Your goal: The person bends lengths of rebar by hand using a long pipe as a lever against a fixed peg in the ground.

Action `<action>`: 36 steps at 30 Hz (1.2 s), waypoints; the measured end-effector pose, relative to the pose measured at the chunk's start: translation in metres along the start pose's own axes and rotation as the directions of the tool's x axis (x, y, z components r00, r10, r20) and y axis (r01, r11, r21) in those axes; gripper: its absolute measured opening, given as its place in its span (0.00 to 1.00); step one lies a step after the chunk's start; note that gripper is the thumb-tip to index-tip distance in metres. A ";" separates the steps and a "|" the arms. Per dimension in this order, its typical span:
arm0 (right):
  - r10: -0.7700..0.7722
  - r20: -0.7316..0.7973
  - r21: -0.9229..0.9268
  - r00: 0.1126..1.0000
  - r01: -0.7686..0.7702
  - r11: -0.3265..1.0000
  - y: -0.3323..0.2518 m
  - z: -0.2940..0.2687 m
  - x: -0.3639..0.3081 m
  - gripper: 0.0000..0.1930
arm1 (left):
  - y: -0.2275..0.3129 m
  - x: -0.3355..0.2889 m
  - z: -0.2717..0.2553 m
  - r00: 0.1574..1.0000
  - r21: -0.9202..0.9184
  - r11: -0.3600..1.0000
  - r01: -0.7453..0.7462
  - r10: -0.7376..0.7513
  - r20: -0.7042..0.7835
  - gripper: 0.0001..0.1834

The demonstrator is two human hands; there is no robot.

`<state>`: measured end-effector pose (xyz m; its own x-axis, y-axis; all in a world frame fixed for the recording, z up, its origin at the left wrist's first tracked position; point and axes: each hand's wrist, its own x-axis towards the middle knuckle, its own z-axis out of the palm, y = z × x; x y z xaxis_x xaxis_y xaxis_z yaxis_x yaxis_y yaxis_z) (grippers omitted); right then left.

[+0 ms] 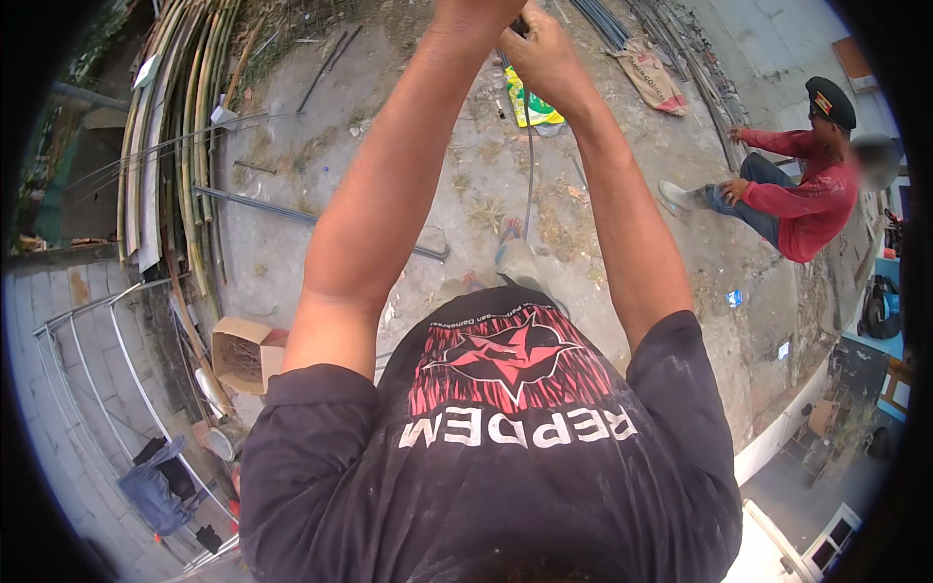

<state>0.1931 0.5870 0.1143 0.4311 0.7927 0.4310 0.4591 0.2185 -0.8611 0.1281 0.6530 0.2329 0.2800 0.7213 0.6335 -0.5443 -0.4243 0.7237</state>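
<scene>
Both my arms stretch up to the top edge of the view, where the hands come close together. My left hand point(478, 14) is mostly cut off by the edge, so its fingers do not show. My right hand point(547, 56) is closed, its fingers curled around a small dark thing point(520, 26) I cannot make out. Below the right hand, a long thin dark rod or cable point(529, 165) runs down toward my feet; whether it joins what I hold is hidden. A yellow and green bag point(533, 109) lies on the ground behind it.
Bamboo poles point(199, 126) are stacked at left, near bent metal bars point(262, 201) and a cardboard box point(243, 356). A printed sack point(649, 78) and dark steel rods point(598, 21) lie at the far right. A person in a red shirt point(812, 199) sits at right.
</scene>
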 end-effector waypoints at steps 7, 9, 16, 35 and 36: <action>0.580 -0.231 -0.021 0.781 -0.600 0.800 0.143 -0.017 -0.122 0.25 | -0.100 0.103 -0.065 0.996 0.172 0.985 -0.013 0.028 -0.086 0.44; 0.794 -0.256 -0.081 0.552 -0.830 0.551 0.202 -0.026 -0.214 0.26 | -0.132 0.114 -0.073 0.995 0.101 0.991 0.083 -0.078 -0.059 0.43; 0.945 -0.231 0.019 -0.233 -0.972 -0.235 0.223 -0.016 -0.374 0.24 | -0.245 0.182 -0.140 0.993 0.264 0.960 0.098 -0.075 -0.094 0.41; 0.902 -0.381 0.541 -0.201 -0.840 0.041 0.189 0.243 -0.148 0.18 | -0.457 0.342 -0.292 0.952 0.293 0.916 0.275 -0.215 -0.220 0.46; 0.898 -0.361 0.521 -0.253 -0.853 -0.031 0.184 0.262 -0.159 0.18 | -0.462 0.346 -0.285 0.960 0.294 0.920 0.257 -0.210 -0.184 0.46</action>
<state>0.0055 0.6505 -0.1838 0.5831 -0.2100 -0.7848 -0.7868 -0.3867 -0.4811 0.2509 1.2546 0.0401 0.2375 0.8824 0.4061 -0.1963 -0.3658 0.9097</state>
